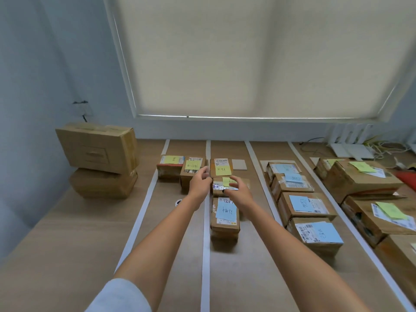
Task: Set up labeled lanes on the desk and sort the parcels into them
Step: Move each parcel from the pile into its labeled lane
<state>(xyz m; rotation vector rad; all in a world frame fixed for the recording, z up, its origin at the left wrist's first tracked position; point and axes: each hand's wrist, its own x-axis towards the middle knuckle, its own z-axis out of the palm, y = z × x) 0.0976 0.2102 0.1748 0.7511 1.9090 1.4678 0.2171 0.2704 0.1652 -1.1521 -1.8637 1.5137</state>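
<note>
Head view: both hands hover with fingers apart and loosely curled; left hand [201, 181] and right hand [236, 190] flank the middle-lane parcel [229, 187], grip unclear, between white tape strips [206, 221].

**Lanes filling across the tabletop**

Tape strips [205, 233] run from front edge to back, splitting the tabletop [67, 255] into lanes. Two stacked boxes [99, 158] sit at the back-left corner. Parcels line the middle lane [225, 218], and more rows [304, 206] fill the lanes toward the right edge.
</note>
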